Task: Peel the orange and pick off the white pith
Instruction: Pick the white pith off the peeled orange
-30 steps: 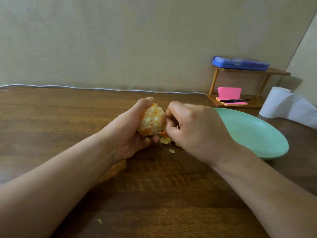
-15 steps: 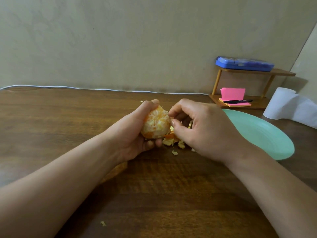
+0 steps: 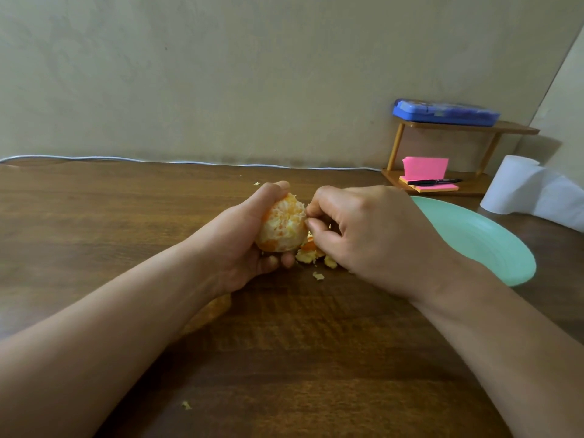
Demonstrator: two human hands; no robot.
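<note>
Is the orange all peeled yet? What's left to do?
Mostly peeled: peel scraps lie on the table. Now the left hand holds the orange while the right hand pinches white pith at its side with its fingers. Left: pith covers much of it.

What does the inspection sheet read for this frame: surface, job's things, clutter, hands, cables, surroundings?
Surface: wooden table, pith crumbs scattered.
Job's things: orange mostly peeled, white pith on it; peel scraps on the table beneath it.
Clutter: green plate, tissue roll, small shelf with blue case, pink notes, pen.
Hands: left hand grips the orange; right hand pinches at its side.
Cables: white cable along the table's back edge.
Surroundings: beige wall.
</note>
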